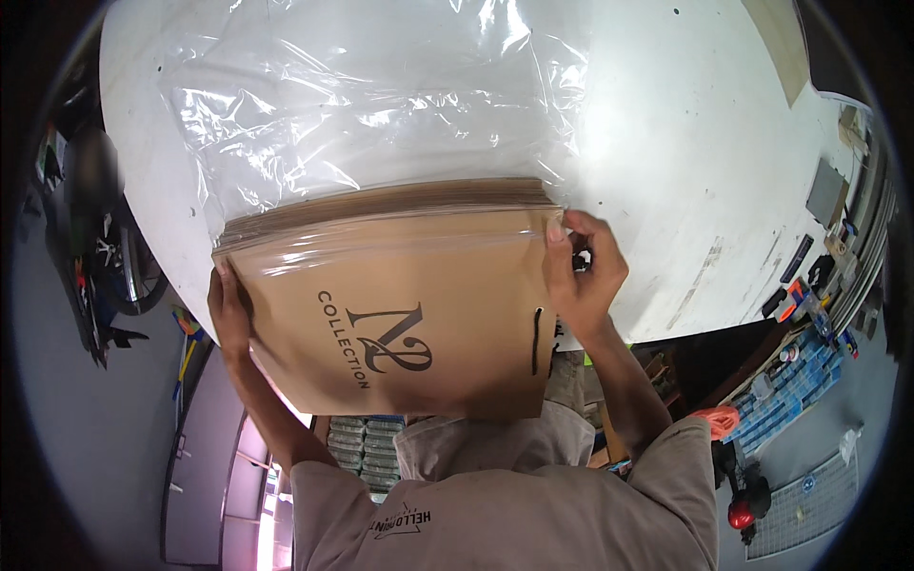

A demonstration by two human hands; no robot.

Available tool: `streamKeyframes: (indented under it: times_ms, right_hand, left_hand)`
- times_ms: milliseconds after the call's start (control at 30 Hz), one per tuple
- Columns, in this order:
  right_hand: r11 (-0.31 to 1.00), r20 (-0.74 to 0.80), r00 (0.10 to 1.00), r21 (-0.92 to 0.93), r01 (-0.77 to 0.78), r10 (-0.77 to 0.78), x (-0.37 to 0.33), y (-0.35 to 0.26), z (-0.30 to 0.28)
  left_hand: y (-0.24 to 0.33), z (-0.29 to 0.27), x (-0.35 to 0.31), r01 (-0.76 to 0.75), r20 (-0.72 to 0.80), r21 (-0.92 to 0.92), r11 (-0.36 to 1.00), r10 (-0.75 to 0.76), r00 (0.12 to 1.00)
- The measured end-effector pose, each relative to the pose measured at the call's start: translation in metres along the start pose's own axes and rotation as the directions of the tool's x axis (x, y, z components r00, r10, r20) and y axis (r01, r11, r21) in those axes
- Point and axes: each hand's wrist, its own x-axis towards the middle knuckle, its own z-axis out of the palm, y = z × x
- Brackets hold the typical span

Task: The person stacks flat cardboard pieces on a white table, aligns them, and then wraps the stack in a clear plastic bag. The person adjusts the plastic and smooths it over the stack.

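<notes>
A thick stack of brown paper bags (466, 314), with dark print and a black cord handle on the top one, lies tilted at the table's near edge, its near end over my lap. A clear plastic bag (381, 124) lies crinkled beyond it, its near end covering the stack's far edge. My left hand (228, 309) is closed around the stack's left side, thumb near the far corner. At the far right corner, my right hand (586, 266) pinches the plastic bag's edge against the stack, fingers curled. The undersides of the stack and fingers are hidden.
The white table (685, 190) carries dark scuffs on its right. Tools and small items (809, 295) lie along its right edge, near blue-patterned packs (790, 385). A motorbike (114, 247) stands at the left. Bundled goods (367, 447) sit below the table edge.
</notes>
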Motion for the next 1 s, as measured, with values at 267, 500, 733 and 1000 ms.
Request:
streamKeyframes:
  times_ms: [267, 500, 733, 1000]
  right_hand:
    - [0.887, 0.162, 0.907, 0.202, -0.416, 0.389, -0.004, 0.006, 0.012]
    - [0.802, 0.138, 0.896, 0.402, -0.441, 0.423, -0.028, 0.002, 0.007]
    - [0.78, 0.138, 0.88, 0.415, -0.469, 0.455, -0.044, -0.014, 0.007]
    - [0.643, 0.316, 0.722, 0.329, -0.692, 0.616, -0.035, -0.026, -0.001]
  left_hand:
    - [-0.056, -0.007, 0.024, 0.151, 0.289, -0.362, 0.92, -0.043, 0.956]
    - [-0.055, -0.017, 0.017, 0.202, 0.399, -0.507, 0.838, 0.02, 0.917]
    - [-0.059, -0.024, 0.023, 0.206, 0.354, -0.393, 0.896, -0.059, 0.934]
    - [-0.074, -0.03, 0.025, 0.273, 0.346, -0.437, 0.857, -0.121, 0.931]
